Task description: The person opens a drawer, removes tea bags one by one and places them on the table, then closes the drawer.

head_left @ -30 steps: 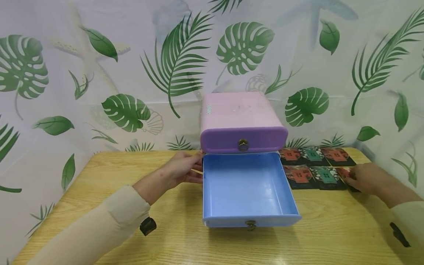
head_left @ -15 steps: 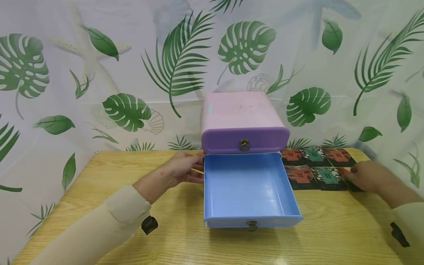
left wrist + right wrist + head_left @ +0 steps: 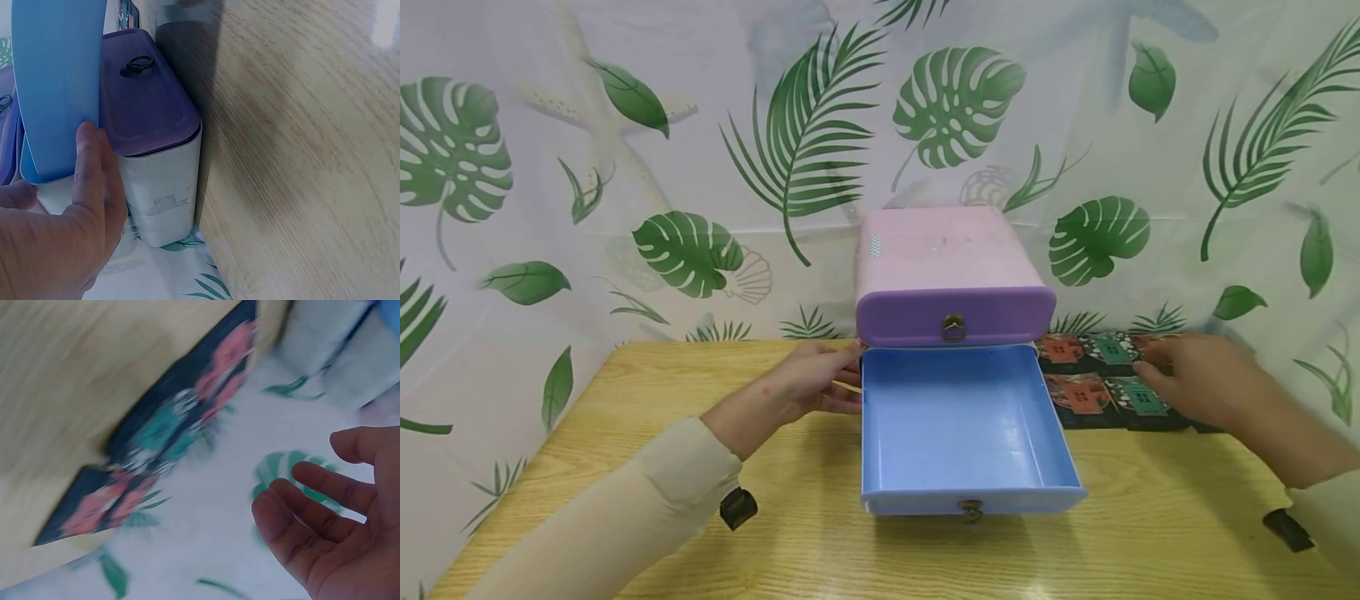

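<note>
A drawer unit with a pale pink top (image 3: 940, 246) stands at the back of the table. Its top drawer has a purple front (image 3: 895, 318) with a ring pull, and the blue drawer (image 3: 947, 433) below is pulled out, nothing inside. In the left wrist view a lower purple drawer front (image 3: 150, 94) is closed. My left hand (image 3: 812, 379) touches the unit's left side, fingers straight along the blue drawer. My right hand (image 3: 1206, 379) is over the dark cards with red (image 3: 1081, 396) and green (image 3: 1142, 396) house pictures; the right wrist view shows its loosely bent fingers empty.
The cards lie in two rows right of the unit, partly hidden by the right hand. A leaf-patterned cloth (image 3: 692, 150) hangs behind the wooden table (image 3: 805, 533). The blue drawer juts forward over the tabletop.
My right hand has left the front-row red card at the right end and moved up and left over the cards. The left hand and the drawers have stayed put.
</note>
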Motion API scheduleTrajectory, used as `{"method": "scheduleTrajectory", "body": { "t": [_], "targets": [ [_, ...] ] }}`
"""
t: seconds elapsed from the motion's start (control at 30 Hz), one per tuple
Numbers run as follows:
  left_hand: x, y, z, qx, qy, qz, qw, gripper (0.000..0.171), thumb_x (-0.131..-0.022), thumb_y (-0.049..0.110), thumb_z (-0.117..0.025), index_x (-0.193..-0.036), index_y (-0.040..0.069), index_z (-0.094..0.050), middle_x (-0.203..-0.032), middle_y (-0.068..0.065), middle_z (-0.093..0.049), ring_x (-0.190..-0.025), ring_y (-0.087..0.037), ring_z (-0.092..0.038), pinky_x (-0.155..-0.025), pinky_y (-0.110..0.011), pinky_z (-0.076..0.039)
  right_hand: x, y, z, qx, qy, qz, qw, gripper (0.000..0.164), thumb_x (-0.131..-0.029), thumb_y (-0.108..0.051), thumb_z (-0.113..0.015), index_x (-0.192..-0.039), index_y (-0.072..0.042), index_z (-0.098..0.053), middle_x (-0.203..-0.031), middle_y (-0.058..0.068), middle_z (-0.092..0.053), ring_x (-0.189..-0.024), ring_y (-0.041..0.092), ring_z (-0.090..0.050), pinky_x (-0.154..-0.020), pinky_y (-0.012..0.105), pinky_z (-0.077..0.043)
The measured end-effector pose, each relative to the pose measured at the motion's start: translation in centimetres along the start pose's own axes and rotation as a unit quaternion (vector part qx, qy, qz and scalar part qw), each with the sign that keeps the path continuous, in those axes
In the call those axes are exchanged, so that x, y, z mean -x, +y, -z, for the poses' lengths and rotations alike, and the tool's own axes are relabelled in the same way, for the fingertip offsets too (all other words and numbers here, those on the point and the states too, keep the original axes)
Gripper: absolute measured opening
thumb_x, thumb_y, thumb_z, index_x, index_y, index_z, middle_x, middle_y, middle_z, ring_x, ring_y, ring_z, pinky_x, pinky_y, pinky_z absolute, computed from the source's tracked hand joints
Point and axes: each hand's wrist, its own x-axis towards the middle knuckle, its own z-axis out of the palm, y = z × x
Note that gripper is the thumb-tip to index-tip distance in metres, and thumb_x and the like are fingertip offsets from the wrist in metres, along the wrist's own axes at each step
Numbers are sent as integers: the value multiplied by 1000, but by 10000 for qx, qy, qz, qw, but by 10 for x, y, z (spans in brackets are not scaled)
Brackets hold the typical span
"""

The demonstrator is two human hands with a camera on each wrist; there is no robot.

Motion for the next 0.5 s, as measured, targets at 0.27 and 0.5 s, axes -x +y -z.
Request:
{"method": "scheduleTrajectory", "body": {
  "t": [0.27,0.5],
  "targets": [
    [0,0,0,37,-22,39,10000,48,-92,40,-53,-107,-6,-57,-105,-22,-60,-83,-30,-64,-75,-40,-55,8,-58,22,-34,952,385,9947,16,-83,-24,-64,-87,-9,-67,-81,1,-64,-74,23,-60,-65,47,-52],
    [-1,-1,1,55,-28,76,10000,49,-91,41,-55,-112,-4,-55,-109,-22,-58,-84,-30,-64,-75,-40,-55,21,-105,38,-273,1980,986,9748,8,-76,-19,-67,-83,-15,-65,-75,-5,-59,-67,12,-52,-54,37,-48]
  ]
}}
